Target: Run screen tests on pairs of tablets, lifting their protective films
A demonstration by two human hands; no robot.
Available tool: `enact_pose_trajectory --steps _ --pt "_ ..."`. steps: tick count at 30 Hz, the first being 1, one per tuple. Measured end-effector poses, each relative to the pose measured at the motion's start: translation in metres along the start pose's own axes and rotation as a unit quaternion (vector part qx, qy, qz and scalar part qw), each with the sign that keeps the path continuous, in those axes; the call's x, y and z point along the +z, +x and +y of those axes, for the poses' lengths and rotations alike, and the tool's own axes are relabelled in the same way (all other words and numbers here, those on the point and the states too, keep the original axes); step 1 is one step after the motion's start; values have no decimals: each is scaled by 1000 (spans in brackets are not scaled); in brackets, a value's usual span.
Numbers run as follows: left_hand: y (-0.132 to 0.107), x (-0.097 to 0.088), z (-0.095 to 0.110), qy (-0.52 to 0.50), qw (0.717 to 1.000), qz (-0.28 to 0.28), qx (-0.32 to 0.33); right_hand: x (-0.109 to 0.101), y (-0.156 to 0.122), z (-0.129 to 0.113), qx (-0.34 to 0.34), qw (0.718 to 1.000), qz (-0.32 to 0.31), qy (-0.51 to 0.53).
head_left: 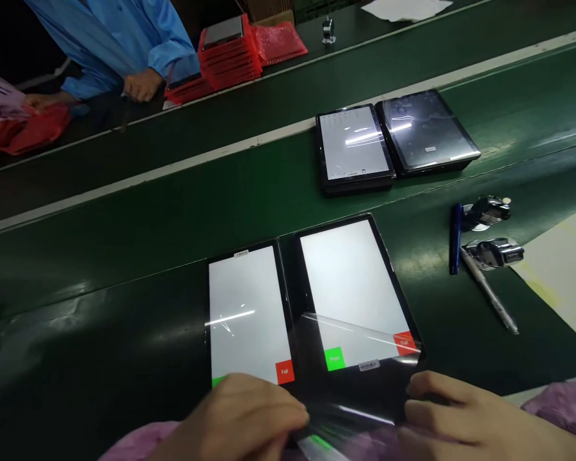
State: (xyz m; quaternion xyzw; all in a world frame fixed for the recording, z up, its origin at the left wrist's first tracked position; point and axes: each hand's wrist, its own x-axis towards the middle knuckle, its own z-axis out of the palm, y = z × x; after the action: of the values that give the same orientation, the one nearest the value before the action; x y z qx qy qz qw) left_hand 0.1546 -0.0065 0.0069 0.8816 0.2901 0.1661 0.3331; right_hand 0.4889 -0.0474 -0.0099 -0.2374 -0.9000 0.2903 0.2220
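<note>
Directly between both grips, film.

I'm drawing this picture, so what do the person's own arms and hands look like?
The left hand and right hand are bare, without gloves. The left sleeve and right sleeve are pinkish-purple; the right one looks wrinkled.

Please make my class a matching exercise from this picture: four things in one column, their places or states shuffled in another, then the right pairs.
Things
1. Clear film
2. Right-hand front tablet
3. Blue pen
4. Stack of red pouches

Places or states
A. Beside a co-worker's blue sleeve
B. Between the person's left hand and right hand
C. White screen with a green square and a red square
D. Next to a clear pen

Pairs: 1-B, 2-C, 3-D, 4-A
</note>
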Motion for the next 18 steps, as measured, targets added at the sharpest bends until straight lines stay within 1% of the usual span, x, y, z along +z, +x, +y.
enact_pose_trajectory --steps 2,4,6,8,9,11,12,14,16,18 --pt "1 -21 -17 44 998 45 -25 10 -4 0 -5 995 39 -92" --pt "9 -35 -34 72 993 83 -50 14 -6 1 6 984 75 -161" --pt "25 -44 -49 83 986 121 -78 12 -6 3 19 974 82 -210" --pt "48 -48 -61 69 980 132 -134 4 -4 6 24 965 78 -250" --pt "60 -49 -65 52 976 126 -171 0 -3 9 20 961 76 -267" --pt "86 -45 -71 4 968 85 -235 -9 3 17 4 956 72 -285" --pt "98 -42 -74 -17 966 60 -249 -14 7 23 -7 956 69 -284" --pt "119 -35 -78 -29 968 22 -247 -23 18 42 -22 962 59 -264" --pt "131 -32 -83 -18 973 -14 -231 -31 34 70 -18 979 71 -190" --pt "131 -36 -90 7 972 -18 -234 -38 53 105 24 991 124 -52"
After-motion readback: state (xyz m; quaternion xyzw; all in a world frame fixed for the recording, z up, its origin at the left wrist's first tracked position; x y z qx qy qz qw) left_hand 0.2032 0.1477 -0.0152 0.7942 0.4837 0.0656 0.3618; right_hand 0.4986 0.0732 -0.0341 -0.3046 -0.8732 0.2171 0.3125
